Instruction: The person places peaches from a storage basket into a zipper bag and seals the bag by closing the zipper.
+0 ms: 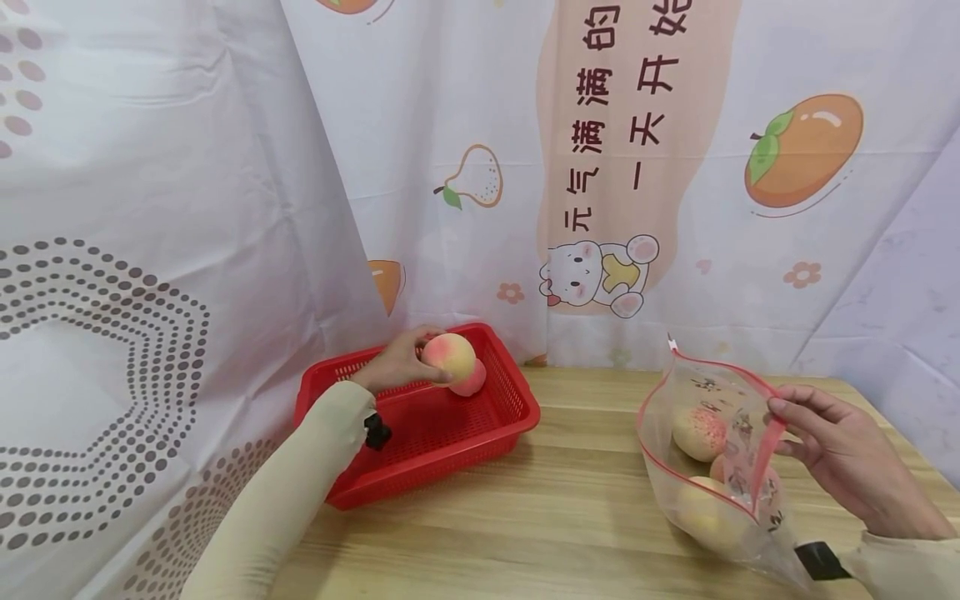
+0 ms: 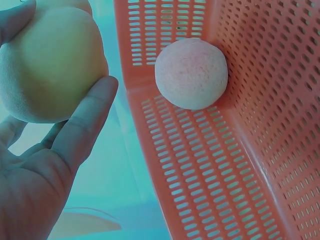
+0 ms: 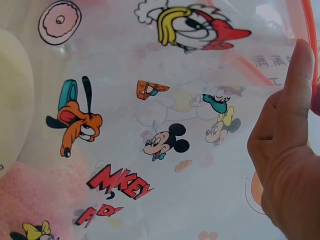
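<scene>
In the head view my left hand (image 1: 397,362) grips a yellow-pink peach (image 1: 448,357) above the red plastic basket (image 1: 431,472). The left wrist view shows the fingers curled round this peach (image 2: 52,65). Another peach (image 1: 469,380) lies in the basket's far right corner, partly covered by the held one. On the right, my right hand (image 1: 847,450) pinches the red zip edge of a clear zip bag (image 1: 663,467) between thumb and fingers. The bag's mouth stands wide, and several peaches (image 1: 699,433) sit inside it. Cartoon prints cover its clear film (image 3: 200,190).
A wooden table (image 1: 570,500) carries the basket on the left and the bag on the right. Behind it hangs a white curtain (image 1: 465,250) with fruit prints and writing. A dotted white cloth (image 1: 135,208) hangs close along the left side.
</scene>
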The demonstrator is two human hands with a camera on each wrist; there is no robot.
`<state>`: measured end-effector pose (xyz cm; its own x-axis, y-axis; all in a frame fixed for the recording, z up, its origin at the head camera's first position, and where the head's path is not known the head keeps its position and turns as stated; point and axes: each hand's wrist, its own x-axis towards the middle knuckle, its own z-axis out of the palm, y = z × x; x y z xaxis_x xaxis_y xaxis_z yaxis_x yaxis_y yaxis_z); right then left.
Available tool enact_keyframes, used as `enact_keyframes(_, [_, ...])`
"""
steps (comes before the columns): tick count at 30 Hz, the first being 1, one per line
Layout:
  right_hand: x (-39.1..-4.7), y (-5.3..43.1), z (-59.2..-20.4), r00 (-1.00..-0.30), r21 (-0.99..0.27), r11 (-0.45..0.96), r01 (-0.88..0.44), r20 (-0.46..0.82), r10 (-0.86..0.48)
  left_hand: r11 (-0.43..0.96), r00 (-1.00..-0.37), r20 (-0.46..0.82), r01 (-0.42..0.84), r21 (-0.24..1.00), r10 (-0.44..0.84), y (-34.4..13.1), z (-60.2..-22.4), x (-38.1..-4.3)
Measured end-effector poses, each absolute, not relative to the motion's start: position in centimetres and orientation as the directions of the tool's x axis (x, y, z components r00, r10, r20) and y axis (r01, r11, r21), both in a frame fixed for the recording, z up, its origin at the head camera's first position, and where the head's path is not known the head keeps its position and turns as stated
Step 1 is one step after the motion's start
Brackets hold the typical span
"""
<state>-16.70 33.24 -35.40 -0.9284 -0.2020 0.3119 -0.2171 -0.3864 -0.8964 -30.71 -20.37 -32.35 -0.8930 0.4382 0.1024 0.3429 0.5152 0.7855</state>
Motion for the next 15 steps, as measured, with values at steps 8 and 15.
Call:
enact_keyframes(8, [-16.69, 33.26, -35.42, -0.927, -0.893, -0.395, -0.216, 0.314, -0.205, 0.506, -0.894, 0.103, 0.337, 0.794, 0.435, -19.96, -32.42, -30.82])
enact_keyframes(15, [-16.71, 33.32, -35.4, -0.929, -0.895, -0.393, -0.21, 0.308, -0.207, 0.497, -0.882, 0.118, 0.363, 0.788, 0.457, -19.48, -32.36, -30.44])
